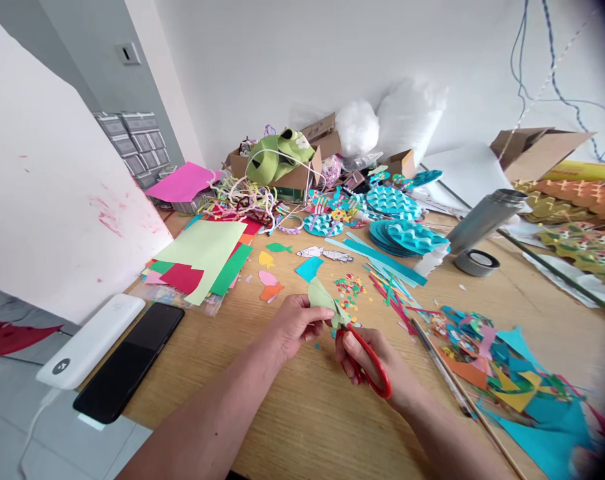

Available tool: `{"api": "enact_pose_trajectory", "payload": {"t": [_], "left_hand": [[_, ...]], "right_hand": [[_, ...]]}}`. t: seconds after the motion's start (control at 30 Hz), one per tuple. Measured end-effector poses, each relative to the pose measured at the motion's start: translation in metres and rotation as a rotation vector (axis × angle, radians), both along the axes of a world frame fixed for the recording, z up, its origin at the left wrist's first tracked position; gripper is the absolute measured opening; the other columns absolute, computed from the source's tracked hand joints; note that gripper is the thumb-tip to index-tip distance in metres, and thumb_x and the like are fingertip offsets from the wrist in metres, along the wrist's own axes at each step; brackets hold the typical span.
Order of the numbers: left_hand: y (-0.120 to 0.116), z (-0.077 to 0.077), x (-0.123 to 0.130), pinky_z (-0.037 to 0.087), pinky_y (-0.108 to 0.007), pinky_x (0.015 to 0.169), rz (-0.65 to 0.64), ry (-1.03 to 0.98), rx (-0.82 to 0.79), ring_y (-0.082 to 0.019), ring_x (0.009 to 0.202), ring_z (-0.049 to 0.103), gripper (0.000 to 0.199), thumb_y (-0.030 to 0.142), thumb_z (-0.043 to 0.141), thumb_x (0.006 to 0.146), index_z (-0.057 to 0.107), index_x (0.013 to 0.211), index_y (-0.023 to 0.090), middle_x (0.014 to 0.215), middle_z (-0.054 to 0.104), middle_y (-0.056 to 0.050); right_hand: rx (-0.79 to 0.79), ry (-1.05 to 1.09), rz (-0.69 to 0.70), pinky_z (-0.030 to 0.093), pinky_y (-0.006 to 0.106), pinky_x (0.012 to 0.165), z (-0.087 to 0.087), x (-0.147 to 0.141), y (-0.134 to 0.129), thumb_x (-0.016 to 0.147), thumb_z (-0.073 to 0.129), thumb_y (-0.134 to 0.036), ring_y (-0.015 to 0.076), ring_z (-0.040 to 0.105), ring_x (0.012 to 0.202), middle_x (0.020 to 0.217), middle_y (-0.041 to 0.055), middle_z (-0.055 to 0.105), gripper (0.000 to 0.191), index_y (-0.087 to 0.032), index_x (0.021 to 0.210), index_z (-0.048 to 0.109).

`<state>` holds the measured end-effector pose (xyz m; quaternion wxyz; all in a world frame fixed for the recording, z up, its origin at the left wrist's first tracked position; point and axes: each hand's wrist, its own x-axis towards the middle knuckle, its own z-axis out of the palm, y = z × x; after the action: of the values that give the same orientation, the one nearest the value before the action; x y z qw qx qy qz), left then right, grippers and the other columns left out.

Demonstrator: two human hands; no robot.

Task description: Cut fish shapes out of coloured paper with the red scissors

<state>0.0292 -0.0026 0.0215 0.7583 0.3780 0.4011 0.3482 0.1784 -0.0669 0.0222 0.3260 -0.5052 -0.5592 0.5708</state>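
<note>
My left hand [302, 325] pinches a piece of pale green paper [320, 294] between thumb and fingers, above the middle of the wooden table. Red-handled scissors [372, 363] are in my right hand [365, 353], with their blades at the right edge of the green paper. Just beyond my hands lie a blue paper piece [309, 268], small confetti bits [350, 287], and cut paper fish in green [279, 247], yellow [266, 260], pink and orange [271, 291]. Two drawn white fish [310, 252] lie behind the blue piece.
Coloured sheets [202, 250] and a black phone [132, 360] are at left, beside a white power bank [90, 340]. At right are paper scraps [527, 387], a pen [440, 367], a long stick, tape [476, 262] and a metal bottle [485, 219]. Blue wavy discs [407, 237] stand behind.
</note>
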Motion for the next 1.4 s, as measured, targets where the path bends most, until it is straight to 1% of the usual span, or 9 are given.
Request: {"api": "enact_pose_trajectory", "payload": {"t": [0.2,0.53,0.77,1.07,1.4], "left_hand": [[-0.0007,-0.0003,-0.0003,0.018,-0.021,0.038,0.006,0.047,0.068,-0.005,0.039,0.039,0.022,0.029,0.073,0.055,0.058,0.055,0.013,0.047,0.052,0.002],[-0.0009,-0.0005,0.0000,0.018,-0.021,0.037,0.007,0.050,0.078,-0.005,0.038,0.038,0.021,0.029,0.073,0.055,0.058,0.055,0.013,0.043,0.049,0.003],[-0.0005,-0.0009,-0.0008,0.020,-0.020,0.038,0.002,0.050,0.084,-0.005,0.039,0.039,0.020,0.028,0.072,0.056,0.059,0.056,0.013,0.044,0.049,0.003],[-0.0002,-0.0006,-0.0004,0.019,-0.021,0.037,0.002,0.063,0.096,-0.005,0.037,0.038,0.022,0.030,0.072,0.056,0.057,0.054,0.014,0.042,0.048,0.003],[-0.0002,-0.0008,-0.0001,0.020,-0.020,0.038,-0.003,0.067,0.069,-0.005,0.038,0.039,0.023,0.031,0.073,0.054,0.058,0.055,0.013,0.043,0.048,0.003]], "right_hand": [[-0.018,0.006,-0.003,0.032,0.022,0.042,0.0025,-0.0011,-0.0004,0.074,0.046,-0.079,0.0090,0.045,0.041,0.047,-0.0016,0.049,0.064,-0.016,0.064,0.052],[-0.012,0.015,0.000,0.032,0.022,0.043,0.0016,0.0005,-0.0019,0.077,0.045,-0.077,0.0094,0.044,0.042,0.049,-0.0017,0.048,0.063,-0.016,0.065,0.053],[-0.021,0.014,-0.003,0.035,0.023,0.045,0.0056,-0.0015,-0.0015,0.075,0.045,-0.079,0.0096,0.046,0.043,0.050,-0.0014,0.049,0.065,-0.015,0.065,0.053],[0.001,-0.043,-0.013,0.032,0.021,0.042,0.0030,-0.0017,-0.0009,0.073,0.044,-0.081,0.0091,0.044,0.041,0.048,-0.0018,0.047,0.066,-0.016,0.062,0.051],[0.007,-0.043,-0.024,0.030,0.021,0.039,0.0017,-0.0020,-0.0016,0.074,0.044,-0.080,0.0085,0.042,0.038,0.045,-0.0026,0.046,0.064,-0.017,0.059,0.049]]}}
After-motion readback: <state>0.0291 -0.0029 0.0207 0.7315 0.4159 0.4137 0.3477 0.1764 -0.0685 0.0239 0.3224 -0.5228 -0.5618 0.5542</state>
